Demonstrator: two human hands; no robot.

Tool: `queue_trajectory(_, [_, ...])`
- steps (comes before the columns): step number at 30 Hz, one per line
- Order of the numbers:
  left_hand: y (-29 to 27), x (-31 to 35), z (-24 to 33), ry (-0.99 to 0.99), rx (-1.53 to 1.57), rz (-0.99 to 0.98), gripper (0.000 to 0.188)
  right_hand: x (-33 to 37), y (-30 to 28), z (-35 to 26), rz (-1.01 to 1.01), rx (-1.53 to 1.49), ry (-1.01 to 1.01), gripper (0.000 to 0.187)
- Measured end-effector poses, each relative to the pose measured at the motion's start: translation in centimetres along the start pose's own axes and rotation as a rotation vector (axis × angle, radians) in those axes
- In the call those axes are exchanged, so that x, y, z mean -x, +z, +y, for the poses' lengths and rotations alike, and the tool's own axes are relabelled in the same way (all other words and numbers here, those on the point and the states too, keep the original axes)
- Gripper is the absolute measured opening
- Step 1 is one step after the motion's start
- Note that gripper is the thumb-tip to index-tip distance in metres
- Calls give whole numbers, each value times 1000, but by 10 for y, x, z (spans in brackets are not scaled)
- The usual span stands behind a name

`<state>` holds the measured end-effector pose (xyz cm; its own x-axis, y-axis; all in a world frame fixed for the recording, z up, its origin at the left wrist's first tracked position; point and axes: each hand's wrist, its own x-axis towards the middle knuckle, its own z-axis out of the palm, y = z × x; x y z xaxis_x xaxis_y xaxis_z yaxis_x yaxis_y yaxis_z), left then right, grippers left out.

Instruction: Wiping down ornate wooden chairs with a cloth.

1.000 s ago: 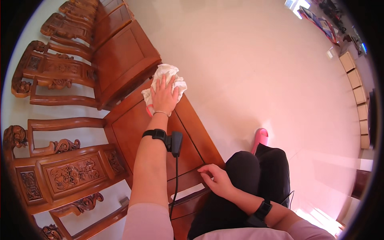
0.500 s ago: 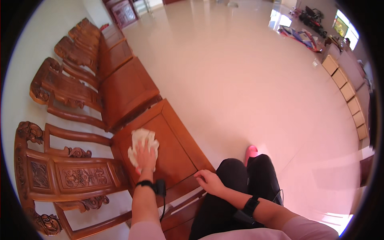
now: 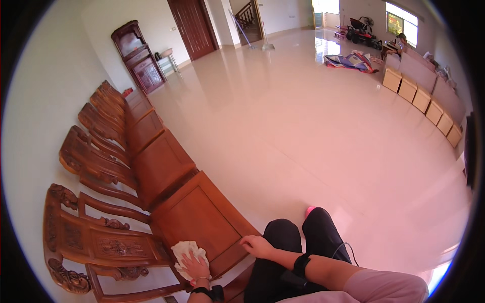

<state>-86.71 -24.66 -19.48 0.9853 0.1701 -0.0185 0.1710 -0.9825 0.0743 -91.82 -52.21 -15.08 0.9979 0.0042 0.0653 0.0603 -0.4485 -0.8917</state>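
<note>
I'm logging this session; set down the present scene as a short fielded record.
left hand: spread flat on the cream cloth
cream cloth: bunched on the nearest wooden chair seat, toward its backrest
right hand: loosely curled, apparently empty, near the seat's front edge
furniture: carved wooden chairs in a row along the wall
floor: pale and glossy

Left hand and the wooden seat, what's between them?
In the head view, a crumpled whitish cloth lies between the left hand and the wooden seat, spread under the palm.

Head-worn view (fisheye), tilted downward.
</note>
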Motion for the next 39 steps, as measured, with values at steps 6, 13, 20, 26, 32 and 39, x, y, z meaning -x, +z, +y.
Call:
queue_trajectory(6, [9, 28, 14, -3, 38, -48, 55, 3, -3, 6, 39, -10, -31, 17])
queue_trajectory(13, [-16, 56, 34, -130, 33, -82, 58, 4, -7, 1, -4, -25, -50, 17])
queue_trajectory(20, [43, 43, 5, 411, 13, 180, 62, 7, -5, -7, -78, -28, -48, 18])
queue_trajectory(26, [9, 66, 84, 57, -63, -124, 59, 11, -8, -2, -49, -16, -60, 16])
queue_trajectory(32, [-5, 52, 115, 206, 83, -146, 64, 8, -7, -10, -51, -48, -42, 16])
queue_trajectory(39, [18, 2, 133, 405, 93, -55, 68, 8, -7, -7, -116, 2, -28, 16])
